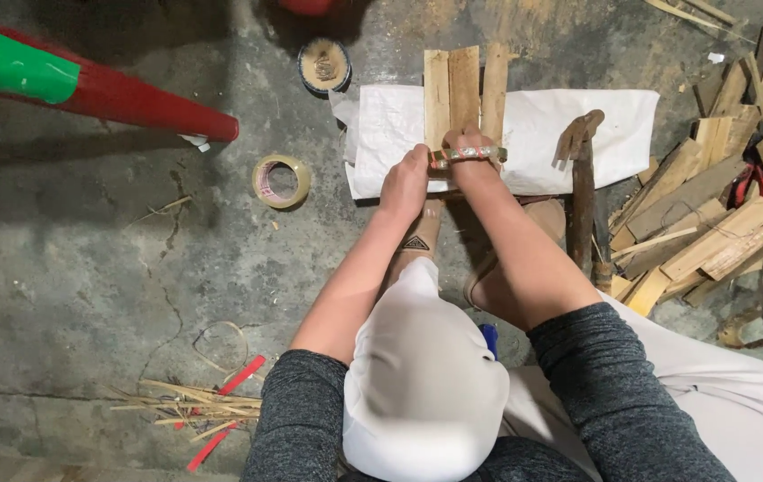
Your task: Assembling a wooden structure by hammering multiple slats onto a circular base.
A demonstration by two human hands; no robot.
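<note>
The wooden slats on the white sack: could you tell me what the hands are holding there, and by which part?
Both hands, left hand and right hand, grip the near end of the wooden slats, where a coloured band wraps them.

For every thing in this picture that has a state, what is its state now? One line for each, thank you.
Left hand: closed on one end of the banded strip.
Right hand: closed on the banded strip, over the slats.
Wooden slats: three, flat, side by side on the sack.
White woven sack: spread flat on the floor.
Tape roll: lying flat.
Round tin: open.
Hatchet: lying untouched.
Scrap wood pile: loose heap.
</note>
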